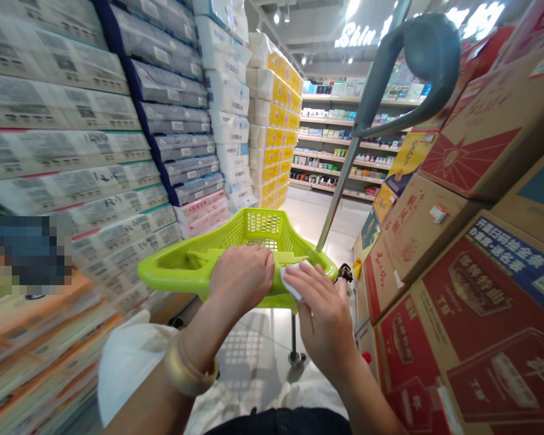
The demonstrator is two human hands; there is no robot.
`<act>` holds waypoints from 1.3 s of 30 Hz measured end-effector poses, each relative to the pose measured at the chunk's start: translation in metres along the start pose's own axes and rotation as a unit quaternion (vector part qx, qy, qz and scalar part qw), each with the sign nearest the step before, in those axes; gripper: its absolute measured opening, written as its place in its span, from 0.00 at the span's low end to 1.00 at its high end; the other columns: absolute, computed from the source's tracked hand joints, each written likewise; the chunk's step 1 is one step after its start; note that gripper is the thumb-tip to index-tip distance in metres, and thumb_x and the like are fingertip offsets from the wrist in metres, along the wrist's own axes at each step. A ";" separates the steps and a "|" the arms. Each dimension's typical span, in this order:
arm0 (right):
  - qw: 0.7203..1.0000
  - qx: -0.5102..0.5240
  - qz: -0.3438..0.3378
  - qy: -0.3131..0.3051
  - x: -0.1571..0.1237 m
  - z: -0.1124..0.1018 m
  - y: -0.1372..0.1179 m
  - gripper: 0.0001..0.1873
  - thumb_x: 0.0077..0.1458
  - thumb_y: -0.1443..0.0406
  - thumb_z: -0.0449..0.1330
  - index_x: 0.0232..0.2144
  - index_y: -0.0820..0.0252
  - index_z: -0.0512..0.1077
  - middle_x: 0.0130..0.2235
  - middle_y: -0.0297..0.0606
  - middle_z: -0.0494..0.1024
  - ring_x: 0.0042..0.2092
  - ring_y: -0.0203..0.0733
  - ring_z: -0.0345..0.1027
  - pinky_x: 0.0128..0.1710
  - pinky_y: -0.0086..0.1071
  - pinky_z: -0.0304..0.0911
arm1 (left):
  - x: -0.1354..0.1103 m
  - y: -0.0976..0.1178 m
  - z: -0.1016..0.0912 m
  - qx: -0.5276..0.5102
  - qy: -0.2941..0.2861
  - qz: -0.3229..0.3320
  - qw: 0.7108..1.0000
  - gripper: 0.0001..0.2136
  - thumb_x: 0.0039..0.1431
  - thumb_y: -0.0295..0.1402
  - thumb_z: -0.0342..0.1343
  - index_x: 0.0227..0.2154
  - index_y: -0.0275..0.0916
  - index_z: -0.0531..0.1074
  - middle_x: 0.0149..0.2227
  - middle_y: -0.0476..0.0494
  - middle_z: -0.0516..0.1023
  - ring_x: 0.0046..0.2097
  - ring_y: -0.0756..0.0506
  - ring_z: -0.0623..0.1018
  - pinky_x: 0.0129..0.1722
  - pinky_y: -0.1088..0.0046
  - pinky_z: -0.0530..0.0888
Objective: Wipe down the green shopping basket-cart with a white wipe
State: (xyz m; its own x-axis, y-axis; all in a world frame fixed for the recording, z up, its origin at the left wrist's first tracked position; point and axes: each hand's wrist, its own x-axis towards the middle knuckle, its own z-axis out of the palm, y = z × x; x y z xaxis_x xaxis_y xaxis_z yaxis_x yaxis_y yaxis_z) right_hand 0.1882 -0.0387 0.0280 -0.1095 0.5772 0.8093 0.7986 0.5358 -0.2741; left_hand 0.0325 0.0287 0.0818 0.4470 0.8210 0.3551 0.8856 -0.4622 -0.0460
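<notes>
A lime-green plastic shopping basket (181, 269) on a wheeled stand fills the middle of the head view. My left hand (242, 275) is closed over its near rim, and a gold bangle (188, 368) sits on that wrist. My right hand (321, 317) presses a small white cloth or tissue (290, 281) against the rim with its fingers laid flat on it. A grey pull handle (417, 66) rises on a metal pole (338, 193) from the basket's far right side.
Stacked packs of tissue paper (95, 151) wall the left side. Red and brown cardboard boxes (471, 290) are piled on the right. The narrow tiled aisle (317, 220) runs ahead to shelves of products (344, 133) at the back. A white bag (127, 359) hangs near my left arm.
</notes>
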 end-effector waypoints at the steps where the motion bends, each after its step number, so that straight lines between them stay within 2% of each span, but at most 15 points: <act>1: 1.000 0.011 -0.019 -0.010 0.000 0.002 -0.002 0.19 0.61 0.74 0.50 0.48 0.55 0.74 0.50 0.37 0.80 0.56 0.42 0.70 0.61 0.42 0.57 | 0.000 0.000 0.000 0.001 0.007 0.008 1.000 0.17 0.66 0.34 0.41 0.37 0.39 0.77 0.36 0.41 0.81 0.39 0.40 0.79 0.39 0.64 0.70; 3: 1.000 0.018 -0.023 -0.009 -0.001 0.002 0.000 0.19 0.61 0.74 0.50 0.48 0.56 0.74 0.50 0.37 0.80 0.56 0.41 0.69 0.61 0.42 0.58 | -0.001 -0.002 -0.002 0.002 0.016 0.019 1.000 0.17 0.66 0.34 0.41 0.37 0.40 0.77 0.36 0.42 0.82 0.39 0.40 0.79 0.39 0.64 0.70; 8: 0.997 -0.021 0.067 0.042 -0.005 -0.005 0.013 0.19 0.61 0.73 0.50 0.48 0.54 0.74 0.49 0.39 0.80 0.56 0.46 0.70 0.62 0.50 0.56 | -0.003 -0.004 -0.004 0.006 0.018 0.013 1.000 0.17 0.66 0.35 0.41 0.34 0.40 0.77 0.35 0.42 0.82 0.38 0.39 0.79 0.37 0.63 0.69; 10: 0.998 -0.011 0.049 0.032 -0.005 -0.004 0.008 0.19 0.61 0.73 0.50 0.48 0.54 0.74 0.49 0.39 0.80 0.57 0.45 0.69 0.62 0.48 0.57 | -0.004 -0.004 -0.004 0.006 0.020 0.010 1.000 0.17 0.66 0.35 0.42 0.34 0.39 0.77 0.35 0.42 0.82 0.38 0.39 0.79 0.37 0.62 0.69; 13: 1.000 0.022 -0.021 -0.003 -0.005 0.000 -0.003 0.19 0.61 0.74 0.51 0.48 0.56 0.74 0.50 0.38 0.80 0.57 0.42 0.69 0.62 0.43 0.58 | -0.004 -0.003 -0.004 0.003 0.021 0.017 1.000 0.17 0.66 0.34 0.41 0.35 0.39 0.77 0.35 0.42 0.81 0.38 0.39 0.79 0.37 0.63 0.69; 15: 0.999 0.024 -0.027 -0.002 -0.006 0.001 -0.001 0.19 0.61 0.74 0.50 0.48 0.56 0.74 0.50 0.37 0.80 0.57 0.41 0.69 0.62 0.42 0.58 | -0.004 -0.003 -0.004 0.004 0.017 0.019 1.000 0.17 0.66 0.34 0.41 0.36 0.40 0.77 0.35 0.42 0.81 0.38 0.39 0.79 0.38 0.62 0.69; 20: 0.996 -0.022 0.069 0.055 -0.007 -0.003 0.013 0.19 0.62 0.73 0.49 0.48 0.54 0.74 0.49 0.40 0.80 0.57 0.46 0.69 0.61 0.50 0.59 | -0.005 -0.002 -0.005 0.005 0.003 0.000 1.000 0.17 0.66 0.35 0.41 0.37 0.41 0.78 0.37 0.42 0.81 0.39 0.39 0.79 0.38 0.63 0.69; 22: 0.997 -0.023 0.054 0.046 -0.007 -0.001 0.008 0.19 0.61 0.73 0.50 0.48 0.55 0.74 0.49 0.39 0.80 0.57 0.45 0.69 0.62 0.49 0.57 | -0.005 -0.001 -0.005 0.003 0.003 -0.004 1.000 0.17 0.66 0.35 0.41 0.37 0.40 0.77 0.37 0.42 0.81 0.39 0.39 0.79 0.37 0.63 0.69; 26: 1.000 0.004 -0.027 0.004 -0.006 0.004 -0.006 0.19 0.60 0.75 0.50 0.47 0.55 0.74 0.50 0.36 0.80 0.57 0.40 0.69 0.65 0.42 0.51 | -0.006 -0.002 -0.004 0.003 0.009 0.003 1.000 0.17 0.66 0.34 0.41 0.38 0.40 0.77 0.36 0.42 0.81 0.39 0.40 0.78 0.37 0.64 0.69; 28: 1.000 0.001 -0.011 0.015 -0.006 0.002 -0.002 0.18 0.61 0.74 0.50 0.47 0.55 0.74 0.49 0.36 0.80 0.57 0.40 0.69 0.65 0.43 0.50 | -0.008 -0.002 -0.004 0.003 0.009 0.005 1.000 0.17 0.66 0.35 0.41 0.38 0.40 0.77 0.36 0.42 0.81 0.39 0.40 0.78 0.38 0.64 0.69; 32: 0.996 -0.029 0.068 0.042 -0.004 -0.006 0.008 0.17 0.62 0.72 0.50 0.46 0.55 0.74 0.47 0.38 0.81 0.54 0.44 0.71 0.63 0.50 0.53 | -0.011 -0.002 -0.006 -0.003 0.005 0.003 1.000 0.17 0.65 0.34 0.42 0.35 0.40 0.77 0.35 0.42 0.81 0.38 0.41 0.78 0.38 0.64 0.68; 39: 0.998 -0.020 0.047 -0.020 0.007 -0.002 -0.014 0.15 0.62 0.71 0.50 0.43 0.56 0.74 0.44 0.38 0.82 0.48 0.43 0.74 0.61 0.46 0.57 | -0.018 0.003 -0.009 -0.019 0.027 0.016 0.999 0.16 0.65 0.33 0.42 0.36 0.39 0.77 0.35 0.41 0.81 0.38 0.40 0.78 0.39 0.63 0.68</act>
State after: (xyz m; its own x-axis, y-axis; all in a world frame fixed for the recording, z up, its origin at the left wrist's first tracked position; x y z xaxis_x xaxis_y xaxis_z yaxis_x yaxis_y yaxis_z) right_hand 0.1771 -0.0435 0.0389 -0.0564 0.6486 0.7590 0.8291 0.4541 -0.3263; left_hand 0.0262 0.0089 0.0836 0.4664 0.7870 0.4038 0.8651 -0.5011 -0.0226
